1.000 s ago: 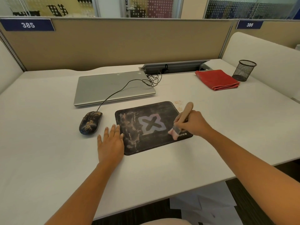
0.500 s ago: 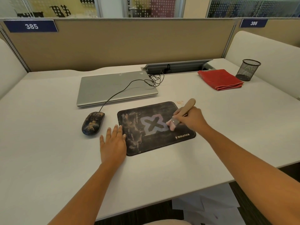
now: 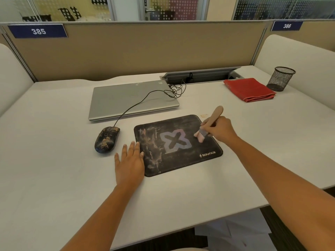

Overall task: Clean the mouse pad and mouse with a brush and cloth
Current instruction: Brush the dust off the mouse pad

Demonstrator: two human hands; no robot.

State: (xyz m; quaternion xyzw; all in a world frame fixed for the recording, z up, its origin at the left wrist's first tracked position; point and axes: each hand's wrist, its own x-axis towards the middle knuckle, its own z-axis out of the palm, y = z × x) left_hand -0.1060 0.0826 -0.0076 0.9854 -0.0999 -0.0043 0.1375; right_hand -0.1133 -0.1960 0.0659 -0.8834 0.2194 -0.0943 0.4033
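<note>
Two hands busy: right hand (image 3: 220, 130) grips brush (image 3: 214, 115), bristles on mouse pad (image 3: 178, 160) mid-frame; left hand (image 3: 129, 164) flat, spread, touching its left edge. Imo short light strokes toward dusty left side.

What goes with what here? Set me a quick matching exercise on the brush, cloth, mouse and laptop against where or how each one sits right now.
Things:
1. brush
2. cloth
3. mouse
4. laptop

Places or states:
A. closed, behind the mouse pad
B. folded, beside the mesh cup
C. gripped by the right hand, bristles over the mouse pad
D. speckled with dirt, left of the mouse pad

Pairs: 1-C, 2-B, 3-D, 4-A
</note>
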